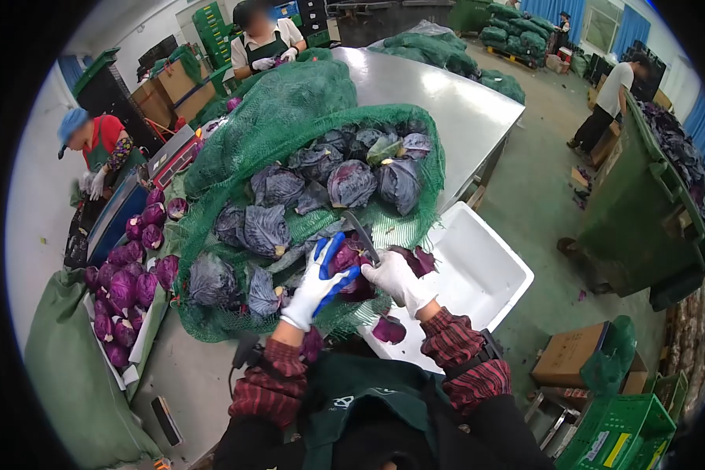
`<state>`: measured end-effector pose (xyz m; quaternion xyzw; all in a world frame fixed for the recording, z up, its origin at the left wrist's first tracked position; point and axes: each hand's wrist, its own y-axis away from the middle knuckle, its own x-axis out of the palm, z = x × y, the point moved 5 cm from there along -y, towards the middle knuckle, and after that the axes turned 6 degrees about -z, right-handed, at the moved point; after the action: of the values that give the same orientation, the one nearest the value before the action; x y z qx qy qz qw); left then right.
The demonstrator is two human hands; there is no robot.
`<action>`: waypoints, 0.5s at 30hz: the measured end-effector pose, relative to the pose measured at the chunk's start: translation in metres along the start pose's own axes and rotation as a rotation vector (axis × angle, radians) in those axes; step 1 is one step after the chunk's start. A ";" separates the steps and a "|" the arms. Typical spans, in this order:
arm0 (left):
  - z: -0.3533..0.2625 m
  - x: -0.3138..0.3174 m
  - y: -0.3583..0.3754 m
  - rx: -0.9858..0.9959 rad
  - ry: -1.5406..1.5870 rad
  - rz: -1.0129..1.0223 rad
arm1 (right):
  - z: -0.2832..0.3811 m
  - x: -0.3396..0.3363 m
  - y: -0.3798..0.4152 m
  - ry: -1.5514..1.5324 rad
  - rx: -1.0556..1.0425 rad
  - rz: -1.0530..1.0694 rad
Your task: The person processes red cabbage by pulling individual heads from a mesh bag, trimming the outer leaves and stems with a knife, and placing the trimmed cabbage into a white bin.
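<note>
My left hand, in a white glove with blue on the fingers, lies with its fingers spread against a red cabbage. A knife is in the grip of my right hand, gloved in white, its blade pointing up and away over that cabbage. Around them, an open green mesh bag holds several dark-leaved cabbages. Loose purple leaves lie just beyond my right hand, at the edge of a white foam box.
Peeled purple cabbages fill a container on the left. Co-workers stand at the left, across the metal table, and at the far right. A green bin with leaves, a cardboard box and a green crate are on the right.
</note>
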<state>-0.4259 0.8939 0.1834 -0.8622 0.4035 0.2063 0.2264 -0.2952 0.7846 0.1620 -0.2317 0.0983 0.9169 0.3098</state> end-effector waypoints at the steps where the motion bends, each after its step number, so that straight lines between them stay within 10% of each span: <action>1: 0.010 0.006 0.000 -0.029 0.013 -0.118 | 0.004 -0.002 0.006 -0.009 0.004 0.017; 5: 0.014 0.009 -0.006 0.018 0.060 -0.149 | -0.051 -0.003 -0.011 0.348 -0.105 -0.413; 7: 0.029 0.003 -0.007 0.037 0.102 -0.146 | -0.109 -0.029 -0.015 0.030 0.110 -0.349; 11: 0.012 0.000 -0.002 0.052 -0.046 -0.099 | -0.057 -0.062 0.021 0.332 0.099 -0.408; 15: -0.019 0.018 0.001 0.170 -0.228 -0.049 | -0.019 -0.015 0.013 0.170 -0.139 -0.249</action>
<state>-0.4129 0.8725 0.1889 -0.8205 0.3701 0.2624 0.3477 -0.2857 0.7605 0.1533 -0.3395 0.0307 0.8532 0.3948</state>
